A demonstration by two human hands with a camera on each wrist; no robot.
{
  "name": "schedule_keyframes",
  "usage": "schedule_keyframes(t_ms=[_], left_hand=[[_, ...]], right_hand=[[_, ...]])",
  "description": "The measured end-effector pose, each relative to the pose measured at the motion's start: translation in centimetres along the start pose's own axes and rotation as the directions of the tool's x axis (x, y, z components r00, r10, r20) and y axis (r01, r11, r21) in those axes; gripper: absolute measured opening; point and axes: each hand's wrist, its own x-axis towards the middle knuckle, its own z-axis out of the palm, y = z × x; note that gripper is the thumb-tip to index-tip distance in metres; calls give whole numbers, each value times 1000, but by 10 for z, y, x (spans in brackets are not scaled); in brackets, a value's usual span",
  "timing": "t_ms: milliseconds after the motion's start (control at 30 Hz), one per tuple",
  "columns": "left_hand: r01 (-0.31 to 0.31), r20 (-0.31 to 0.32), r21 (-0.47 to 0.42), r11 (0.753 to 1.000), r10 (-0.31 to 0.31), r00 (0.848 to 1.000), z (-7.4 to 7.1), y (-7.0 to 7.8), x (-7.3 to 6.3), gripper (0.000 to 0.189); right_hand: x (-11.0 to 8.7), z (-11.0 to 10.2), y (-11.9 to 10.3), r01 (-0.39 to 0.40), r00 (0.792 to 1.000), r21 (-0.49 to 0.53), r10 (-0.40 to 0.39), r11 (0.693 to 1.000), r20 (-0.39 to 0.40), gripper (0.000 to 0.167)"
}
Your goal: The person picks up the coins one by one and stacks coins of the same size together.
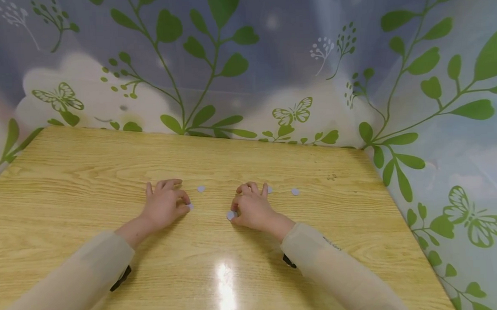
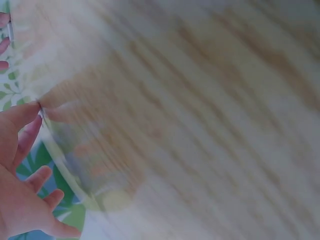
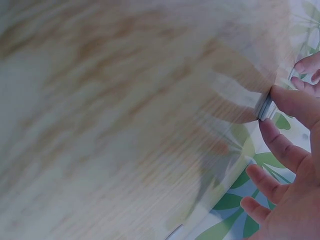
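Two hands rest on a glossy light-wood table (image 1: 87, 180) among small pale round discs. The left hand (image 1: 164, 206) touches one disc (image 1: 190, 206); the right hand (image 1: 252, 208) touches another (image 1: 231, 215); two more (image 1: 201, 188) (image 1: 295, 191) lie nearby.

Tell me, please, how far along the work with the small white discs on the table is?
Nothing looks gathered yet. The left hand touches one disc; the right hand pinches another disc. Left on the wooden table: loose discs and, plus one beside the right fingers.
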Motion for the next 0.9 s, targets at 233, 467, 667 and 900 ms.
schedule_keyframes(t_ms=[233,467,667,900], left_hand=[[-16,8,26,1000,16,1000,-1,4,-4,6],[-16,10,38,999,16,1000,-2,7,-5,5],[-9,17,50,999,8,1000,-4,9,-5,5],[-11,14,48,999,10,1000,-2,9,-6,6]], right_hand=[[0,2,2,3,1000,10,-3,1000,-6,14],[1,2,2,21,1000,-12,-21,1000,-14,13],[1,1,1,27,1000,-19,-27,999,-12,13],[0,1,2,20,1000,-10,-20,1000,-3,15]])
